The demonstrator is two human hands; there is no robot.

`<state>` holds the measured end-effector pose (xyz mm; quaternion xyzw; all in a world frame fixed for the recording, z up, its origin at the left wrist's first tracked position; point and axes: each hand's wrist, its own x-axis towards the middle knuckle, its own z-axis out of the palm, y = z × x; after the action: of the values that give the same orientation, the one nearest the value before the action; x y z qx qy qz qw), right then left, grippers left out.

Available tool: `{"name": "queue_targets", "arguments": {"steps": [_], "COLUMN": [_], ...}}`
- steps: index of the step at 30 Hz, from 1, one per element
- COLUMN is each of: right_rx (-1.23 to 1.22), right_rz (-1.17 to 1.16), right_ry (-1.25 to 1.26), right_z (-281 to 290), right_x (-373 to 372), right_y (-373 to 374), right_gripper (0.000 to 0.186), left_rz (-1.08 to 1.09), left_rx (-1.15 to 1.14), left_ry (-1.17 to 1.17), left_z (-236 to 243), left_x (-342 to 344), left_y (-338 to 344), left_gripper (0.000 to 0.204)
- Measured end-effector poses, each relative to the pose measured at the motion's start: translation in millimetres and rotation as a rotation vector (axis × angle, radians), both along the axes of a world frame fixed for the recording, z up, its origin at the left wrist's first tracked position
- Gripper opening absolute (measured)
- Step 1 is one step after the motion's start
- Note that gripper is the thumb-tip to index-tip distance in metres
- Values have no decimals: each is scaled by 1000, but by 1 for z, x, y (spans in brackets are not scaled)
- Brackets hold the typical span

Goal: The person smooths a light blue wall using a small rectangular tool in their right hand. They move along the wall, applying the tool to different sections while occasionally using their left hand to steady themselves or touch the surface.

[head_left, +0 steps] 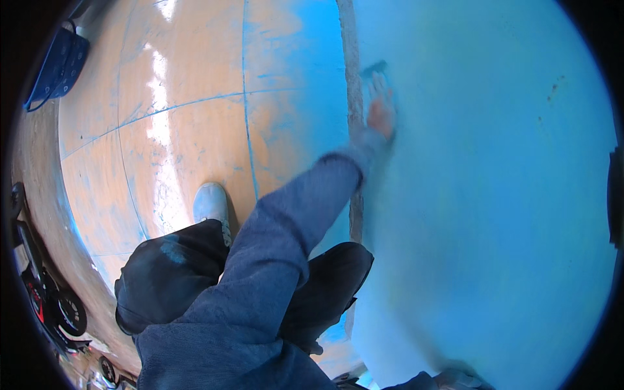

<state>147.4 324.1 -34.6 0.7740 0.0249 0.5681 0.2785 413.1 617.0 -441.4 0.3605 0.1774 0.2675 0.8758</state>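
My left arm reaches across to a blue-painted wall (481, 195). My left hand (381, 107) lies against the wall near its lower edge, its fingers stretched out and blurred by motion. A thin, dark, flat piece (374, 68) shows at the fingertips, seemingly pressed between them and the wall; its kind is not clear. My right hand (458, 379) rests on the wall at the lower right, its fingers extended and partly cut off by the picture's edge.
A tan tiled floor (188, 130) with blue dust meets the wall along a rough grey strip (353, 97). My bent knees and a pale shoe (211, 203) are close to the wall. A dark blue bag (58, 65) stands at the far left; a motorcycle (52, 299) is at the lower left.
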Motion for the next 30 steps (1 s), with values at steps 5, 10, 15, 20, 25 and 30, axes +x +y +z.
{"name": "queue_targets", "arguments": {"steps": [5, 10, 15, 20, 25, 30], "right_rx": [13, -45, -11, 2, -7, -5], "right_rz": [-9, -20, -10, -7, 8, 5], "right_ry": [-16, 0, -8, -12, 4, -11], "right_z": [4, 7, 6, 4, -3, 10], "right_x": [2, -2, -3, 1, 1, 2], "right_y": [6, -4, -7, 2, -2, 11], "right_gripper": [57, 56, 56, 56, 56, 55], "left_rz": [-255, -166, -244, -200, -214, -279], "left_rx": [254, 232, 268, 229, 251, 272], "left_ry": [564, 471, 487, 545, 479, 563], "left_z": [7, 24, 18, 12, 5, -4], "left_x": [-51, -98, -18, -101, -63, -40], "left_y": [-26, -97, 26, -103, -35, -2], "left_gripper": [54, 55, 55, 55, 56, 56]}}
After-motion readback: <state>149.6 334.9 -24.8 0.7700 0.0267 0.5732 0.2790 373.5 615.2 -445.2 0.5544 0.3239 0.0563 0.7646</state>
